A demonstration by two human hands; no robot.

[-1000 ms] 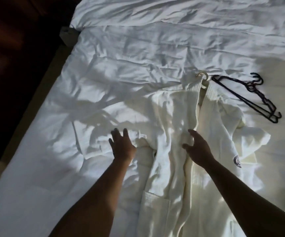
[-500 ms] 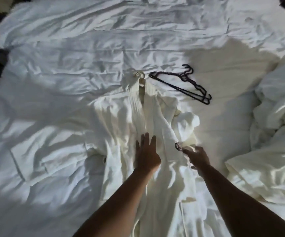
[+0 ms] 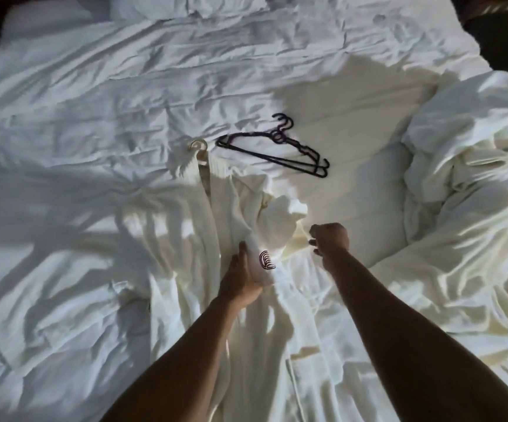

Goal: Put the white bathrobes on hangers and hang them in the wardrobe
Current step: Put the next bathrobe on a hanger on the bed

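A white bathrobe (image 3: 204,208) lies lengthwise on the bed, its collar on a pale hanger whose hook (image 3: 198,145) shows at the far end. My left hand (image 3: 240,278) grips the robe's front panel, thumb beside the dark logo (image 3: 267,260). My right hand (image 3: 329,239) has its fingers curled and pinches the robe's fabric by the bunched sleeve (image 3: 283,217). Two black hangers (image 3: 280,150) lie stacked on the bedding just right of the collar.
The white duvet (image 3: 94,117) covers the bed, rumpled. A heap of white fabric (image 3: 472,184) is piled on the right side. Pillows (image 3: 185,7) sit at the far end. Dark floor shows at the top corners.
The view swung right across the bed. My left hand moved from the robe's left side to the logo panel and took hold of it. My right hand shifted right and curled onto the fabric.
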